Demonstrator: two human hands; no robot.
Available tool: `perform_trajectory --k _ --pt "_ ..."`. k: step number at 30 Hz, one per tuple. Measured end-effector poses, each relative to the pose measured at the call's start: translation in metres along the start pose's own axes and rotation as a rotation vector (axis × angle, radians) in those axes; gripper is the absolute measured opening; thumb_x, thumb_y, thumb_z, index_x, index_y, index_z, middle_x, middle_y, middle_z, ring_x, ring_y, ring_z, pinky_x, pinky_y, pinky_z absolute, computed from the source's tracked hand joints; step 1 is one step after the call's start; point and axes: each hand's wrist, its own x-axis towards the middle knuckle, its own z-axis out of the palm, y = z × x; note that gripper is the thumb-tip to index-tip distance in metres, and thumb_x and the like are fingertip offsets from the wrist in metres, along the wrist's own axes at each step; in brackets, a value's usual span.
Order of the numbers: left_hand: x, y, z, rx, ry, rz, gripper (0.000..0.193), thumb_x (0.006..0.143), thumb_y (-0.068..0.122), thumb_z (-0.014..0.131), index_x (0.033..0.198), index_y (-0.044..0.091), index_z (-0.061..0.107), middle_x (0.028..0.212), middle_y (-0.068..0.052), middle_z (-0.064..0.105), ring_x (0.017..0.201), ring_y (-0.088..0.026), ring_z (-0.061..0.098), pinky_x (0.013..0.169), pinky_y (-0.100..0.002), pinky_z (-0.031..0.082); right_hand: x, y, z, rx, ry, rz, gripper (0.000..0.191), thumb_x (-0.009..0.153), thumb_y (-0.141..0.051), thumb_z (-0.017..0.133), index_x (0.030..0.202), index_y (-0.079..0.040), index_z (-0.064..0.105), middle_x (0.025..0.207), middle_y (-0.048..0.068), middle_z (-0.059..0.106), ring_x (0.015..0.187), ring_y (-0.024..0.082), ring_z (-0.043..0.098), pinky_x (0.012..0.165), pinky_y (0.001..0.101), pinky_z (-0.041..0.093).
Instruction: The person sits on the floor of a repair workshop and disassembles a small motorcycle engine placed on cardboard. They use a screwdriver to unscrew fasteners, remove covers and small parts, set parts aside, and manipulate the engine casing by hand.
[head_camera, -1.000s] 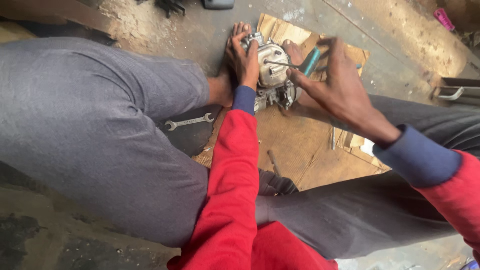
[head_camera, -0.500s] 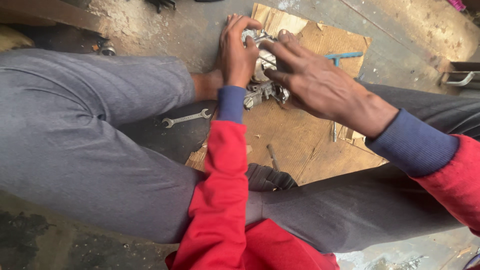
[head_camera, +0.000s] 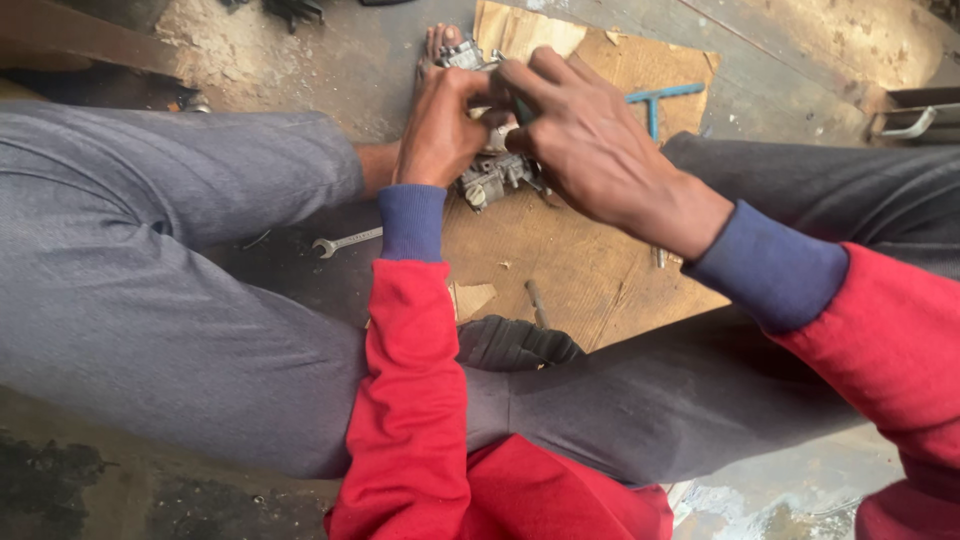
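A grey metal engine part (head_camera: 495, 175), like a carburettor, rests on a sheet of cardboard (head_camera: 590, 270) between my legs. My left hand (head_camera: 440, 125) grips its left side from above. My right hand (head_camera: 590, 140) covers its top and right side, fingers curled onto it. Most of the part is hidden under both hands; only its lower edge and a bit of the top show. A blue T-handle wrench (head_camera: 655, 100) lies on the cardboard just right of my right hand.
A steel spanner (head_camera: 345, 242) lies on the dark floor by my left knee. A dark sandal (head_camera: 515, 345) sits at the cardboard's near edge, beside a small metal rod (head_camera: 537, 302). A metal tray (head_camera: 915, 115) stands at the far right.
The blue T-handle wrench left my right hand and now lies on the cardboard. My right hand came down onto the metal part beside my left hand. The view shifted slightly.
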Motion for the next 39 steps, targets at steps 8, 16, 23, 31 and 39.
perform_trajectory --k 8,16,23,31,39 --pt "-0.006 0.007 0.008 -0.035 0.204 0.048 0.017 0.075 0.006 0.088 0.088 0.005 0.077 0.082 -0.009 0.077 0.073 -0.024 0.076 0.073 -0.033 0.057 -0.007 0.001 -0.016 -0.063 0.221 0.236 0.022 0.096 -0.012 0.074 0.116 -0.003 0.075 0.109 0.018 0.062 0.099 0.034 0.058 0.078 0.0453 0.045" --pt "-0.004 0.014 0.014 -0.02 0.161 0.093 0.021 0.071 -0.001 0.083 0.081 0.0 0.065 0.081 -0.01 0.073 0.077 -0.027 0.074 0.075 -0.036 0.056 -0.01 -0.008 -0.016 0.028 0.112 0.318 0.031 0.091 -0.021 0.078 0.11 -0.001 0.063 0.095 0.014 0.063 0.086 0.037 0.061 0.068 0.0485 0.041" --pt "-0.014 0.0 0.023 0.2 0.231 0.207 0.023 0.073 -0.005 0.077 0.096 0.002 0.078 0.091 -0.012 0.077 0.083 -0.035 0.069 0.076 -0.04 0.055 -0.01 0.006 0.007 -0.021 0.187 0.069 0.026 0.079 0.001 0.066 0.104 -0.004 0.072 0.098 0.009 0.067 0.105 0.031 0.062 0.089 0.0424 0.044" --pt "-0.024 -0.012 0.039 0.131 0.277 0.086 0.01 0.084 -0.009 0.075 0.09 -0.003 0.069 0.089 -0.016 0.073 0.082 -0.031 0.075 0.075 -0.039 0.058 -0.014 0.012 0.012 0.028 0.145 0.148 0.025 0.087 -0.007 0.074 0.111 -0.004 0.069 0.1 0.012 0.065 0.095 0.033 0.061 0.081 0.0448 0.044" --pt "-0.022 0.005 0.04 0.132 0.37 0.132 0.022 0.075 -0.006 0.078 0.09 0.002 0.064 0.087 -0.013 0.071 0.084 -0.033 0.072 0.075 -0.04 0.055 -0.028 0.014 0.011 -0.102 0.27 0.129 0.039 0.098 -0.025 0.081 0.117 -0.001 0.057 0.097 0.015 0.06 0.086 0.033 0.058 0.073 0.0435 0.04"
